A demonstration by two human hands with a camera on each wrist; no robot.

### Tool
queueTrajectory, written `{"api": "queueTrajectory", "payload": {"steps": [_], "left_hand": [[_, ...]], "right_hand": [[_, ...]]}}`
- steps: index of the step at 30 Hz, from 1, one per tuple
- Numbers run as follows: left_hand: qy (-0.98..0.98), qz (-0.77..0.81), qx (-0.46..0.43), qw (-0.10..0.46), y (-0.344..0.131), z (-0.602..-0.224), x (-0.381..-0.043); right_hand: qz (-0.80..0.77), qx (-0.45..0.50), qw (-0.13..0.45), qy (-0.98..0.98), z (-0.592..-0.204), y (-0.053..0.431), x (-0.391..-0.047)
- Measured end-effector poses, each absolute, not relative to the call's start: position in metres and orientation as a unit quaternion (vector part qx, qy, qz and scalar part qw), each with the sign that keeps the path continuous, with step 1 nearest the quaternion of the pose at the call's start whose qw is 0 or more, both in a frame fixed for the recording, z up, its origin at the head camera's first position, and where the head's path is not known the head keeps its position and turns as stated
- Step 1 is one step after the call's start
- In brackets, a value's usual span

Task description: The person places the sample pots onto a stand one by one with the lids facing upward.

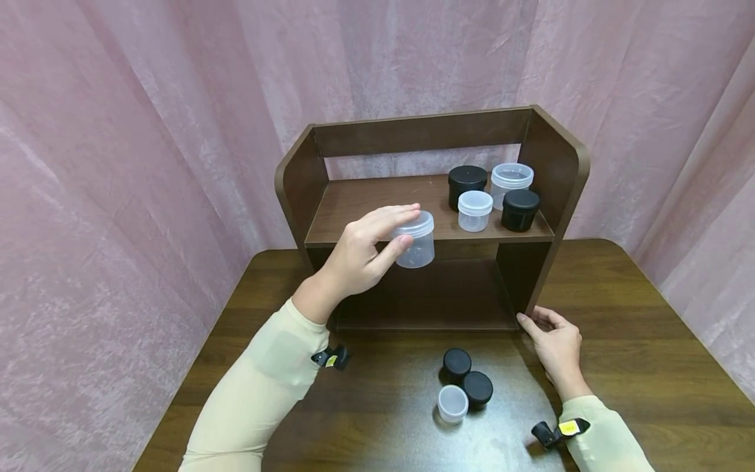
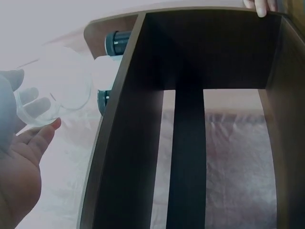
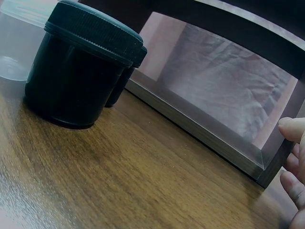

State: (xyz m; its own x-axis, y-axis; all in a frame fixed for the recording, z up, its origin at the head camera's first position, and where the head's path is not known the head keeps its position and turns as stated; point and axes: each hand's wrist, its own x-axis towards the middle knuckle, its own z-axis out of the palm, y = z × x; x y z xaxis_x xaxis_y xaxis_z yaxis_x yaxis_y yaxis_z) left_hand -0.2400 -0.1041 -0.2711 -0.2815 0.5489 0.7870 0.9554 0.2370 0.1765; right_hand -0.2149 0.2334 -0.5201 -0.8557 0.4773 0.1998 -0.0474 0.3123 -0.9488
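Note:
My left hand [image 1: 368, 252] grips a clear lidded plastic jar [image 1: 420, 250] between thumb and fingers, held up in front of the upper board's front edge. The same jar [image 2: 66, 81] looks washed out in the left wrist view. A brown two-tier desktop shelf [image 1: 425, 134] stands on the table. At its lower right corner, my right hand [image 1: 557, 344] holds the side panel, thumb at the front edge and other fingers on the outer side. The thumb [image 3: 291, 129] shows by that corner in the right wrist view.
Right side of the upper board: a black jar [image 1: 467, 187], a small clear jar [image 1: 474, 213], a larger clear jar [image 1: 512, 177] and another black jar [image 1: 520, 211]. Before the shelf, two black jars [image 1: 457, 364] and a small clear jar [image 1: 453, 403] cluster on the wooden table [image 1: 625, 341].

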Motion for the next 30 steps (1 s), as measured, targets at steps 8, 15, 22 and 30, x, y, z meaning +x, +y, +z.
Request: {"api": "queueTrajectory", "payload": {"steps": [8, 15, 22, 30], "left_hand": [[-0.737, -0.332, -0.498, 0.315, -0.097, -0.266, -0.262], [-0.753, -0.317, -0.482, 0.317, -0.089, -0.258, -0.280], [-0.791, -0.306, -0.447, 0.284, -0.080, -0.254, -0.295], [-0.813, -0.294, -0.423, 0.271, -0.073, -0.254, -0.313]], "right_hand": [[0.570, -0.146, 0.221, -0.778, -0.520, 0.232, -0.213], [0.572, -0.142, 0.226, -0.776, -0.520, 0.233, -0.215], [0.579, -0.141, 0.224, -0.771, -0.521, 0.234, -0.217], [0.580, -0.142, 0.228, -0.769, -0.523, 0.233, -0.218]]}}
